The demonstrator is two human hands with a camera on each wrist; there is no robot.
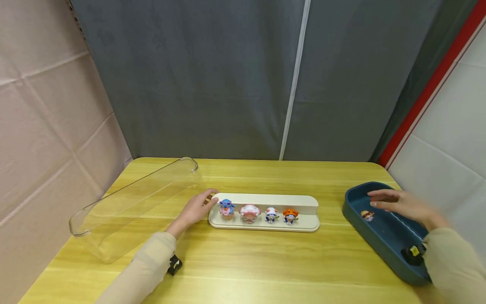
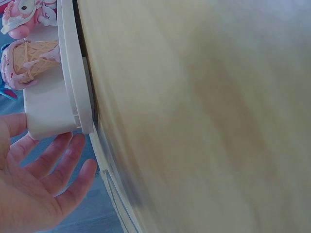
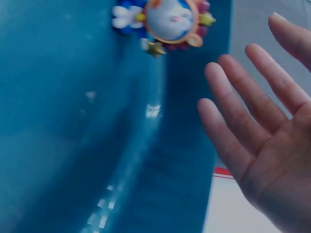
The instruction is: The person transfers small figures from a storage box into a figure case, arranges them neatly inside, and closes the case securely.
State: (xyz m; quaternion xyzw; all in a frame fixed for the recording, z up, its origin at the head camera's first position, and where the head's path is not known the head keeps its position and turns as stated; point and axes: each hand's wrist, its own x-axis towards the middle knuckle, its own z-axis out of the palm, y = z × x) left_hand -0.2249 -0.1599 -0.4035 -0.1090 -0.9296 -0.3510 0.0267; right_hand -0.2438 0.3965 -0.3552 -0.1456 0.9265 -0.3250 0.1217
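A cream display stand (image 1: 262, 230) lies on the table with a raised step at its back. Several small figurines stand in a row on it, among them a blue-hatted one (image 1: 226, 209) on a cone-shaped base and an orange-hatted one (image 1: 290, 216). My left hand (image 1: 196, 207) holds the stand's left end, thumb at the front and fingers around the end. Over a dark blue tray (image 1: 373, 238) hovers my right hand (image 1: 408, 207), fingers spread and nothing in them. In the tray lies a figurine (image 1: 367, 215); the right wrist view shows a figurine (image 3: 170, 19) with a gold star.
A clear, long cover (image 1: 133, 211) lies at an angle on the left of the wooden table (image 1: 262, 270). Behind the table hangs a grey curtain (image 1: 190, 84). White panels stand on either side, the right one with a red edge.
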